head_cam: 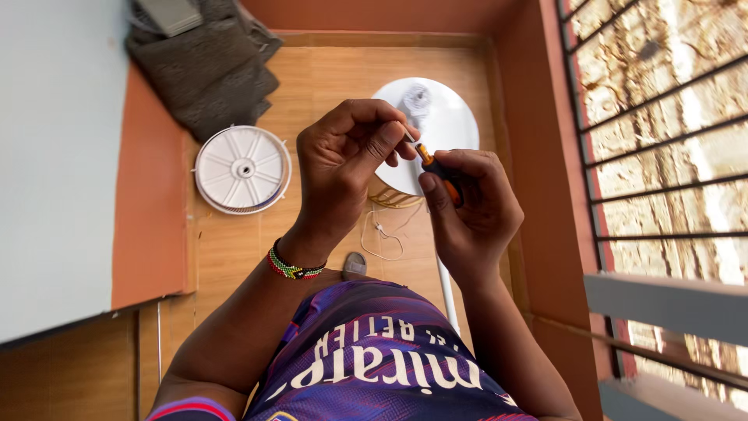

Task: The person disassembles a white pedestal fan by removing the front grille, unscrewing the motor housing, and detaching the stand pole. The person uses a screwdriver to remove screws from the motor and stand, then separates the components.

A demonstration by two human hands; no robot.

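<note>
Head view: screwdriver (438, 168) in right hand (467, 206), tip at left hand (347, 168).

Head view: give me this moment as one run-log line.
left hand: pinches small part | right hand: grips screwdriver, tip at left fingers | below: white disc, fan grille on floor

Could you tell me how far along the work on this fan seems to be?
Done: the round white fan grille lies apart on the floor. In hand: the right hand holds an orange-handled screwdriver to a small part pinched in the left hand. Left: the white fan base stands unassembled.
</note>
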